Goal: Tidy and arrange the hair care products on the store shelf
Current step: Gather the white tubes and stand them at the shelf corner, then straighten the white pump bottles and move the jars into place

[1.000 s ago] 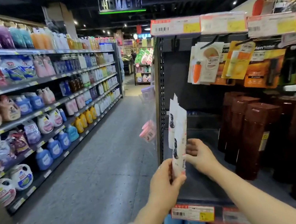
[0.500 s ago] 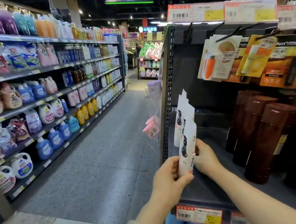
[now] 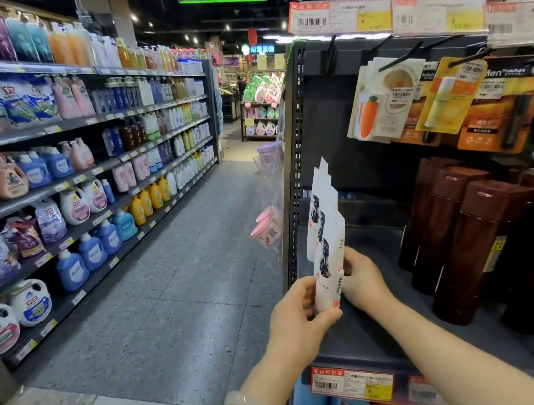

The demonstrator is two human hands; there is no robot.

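Both my hands hold white tubes with black hair-like print, upright at the left end of the dark shelf. My left hand grips the base of the nearest tube. Behind the tubes, my right hand holds them from the shelf side. How many tubes there are I cannot tell; they overlap. Tall brown bottles stand in rows on the same shelf to the right.
Hanging card packs dangle from hooks above the shelf. A perforated metal upright bounds the shelf on the left, with pink tubs hung on it. The aisle floor and detergent shelves lie left.
The view has shifted slightly closer to the shelf. Both hands stay on the white tubes, which sit a little further in over the shelf.
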